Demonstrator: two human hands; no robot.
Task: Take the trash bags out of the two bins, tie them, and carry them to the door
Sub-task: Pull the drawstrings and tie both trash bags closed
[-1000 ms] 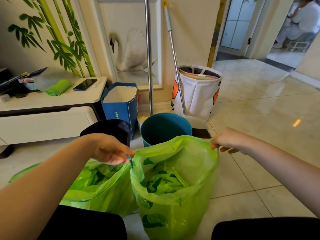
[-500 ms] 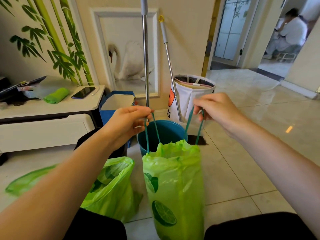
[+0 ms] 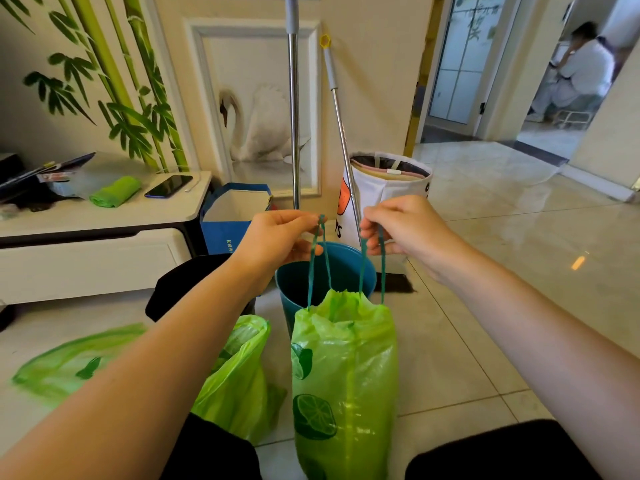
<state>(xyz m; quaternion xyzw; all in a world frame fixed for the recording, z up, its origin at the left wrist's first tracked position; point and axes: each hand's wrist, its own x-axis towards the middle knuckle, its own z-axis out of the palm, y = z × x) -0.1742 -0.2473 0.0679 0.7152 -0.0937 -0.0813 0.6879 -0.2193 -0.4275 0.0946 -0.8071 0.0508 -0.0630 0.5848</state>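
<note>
Green plastic, printed with lime slices, makes up the trash bag (image 3: 344,375) held upright in the near middle of the scene, its mouth gathered shut by teal drawstrings (image 3: 317,261). One drawstring loop is pinched between the pressed-together fingers of the left hand (image 3: 277,237), and the other loop is pinched the same way by the right hand (image 3: 405,226); both loops are pulled up taut above the bag. Just behind the bag a blue bin (image 3: 294,282) is seen on the tiled floor (image 3: 485,306), with a black bin (image 3: 180,282) to its left. A second green bag (image 3: 239,379) lies slumped and open at the near left, touching the held bag's left side or just beside it.
</note>
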